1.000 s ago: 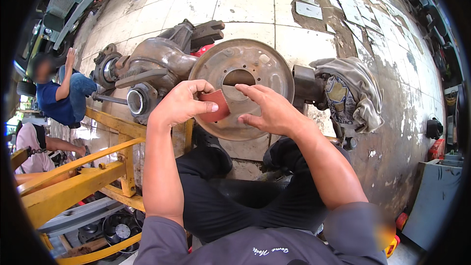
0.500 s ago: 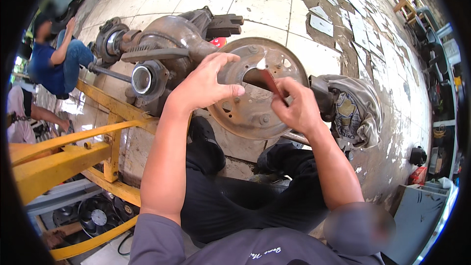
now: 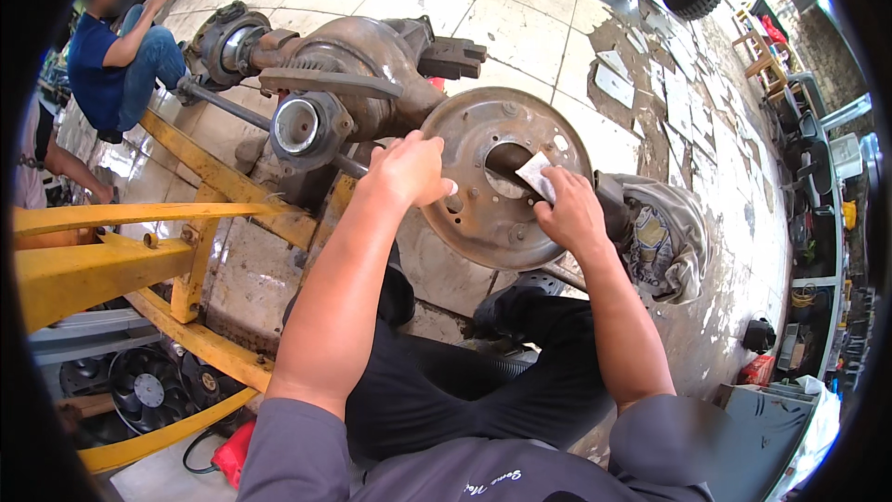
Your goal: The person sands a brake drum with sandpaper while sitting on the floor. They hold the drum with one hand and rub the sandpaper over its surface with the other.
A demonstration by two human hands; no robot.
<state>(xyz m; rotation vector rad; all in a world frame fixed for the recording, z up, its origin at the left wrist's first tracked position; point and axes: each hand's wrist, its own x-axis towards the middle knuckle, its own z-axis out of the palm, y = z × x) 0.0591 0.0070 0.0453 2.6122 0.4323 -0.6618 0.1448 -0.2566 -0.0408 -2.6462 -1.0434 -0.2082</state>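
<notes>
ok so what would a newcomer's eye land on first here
Probably the large, round, rust-brown metal plate near the middle, with a hole in its centre. A small, pale sheet in the person's right grip stands out against it. The bright yellow metal frame at lower left likely draws notice too.

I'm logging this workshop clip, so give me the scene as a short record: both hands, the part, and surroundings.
Left hand: open, beside the left rim of the round metal plate; contact unclear
Right hand: holding a small pale sheet, right of the plate's middle
Left of plate: brownish metal housing
Right of plate: grey cloth
Far left: yellow frame; person in blue
</notes>
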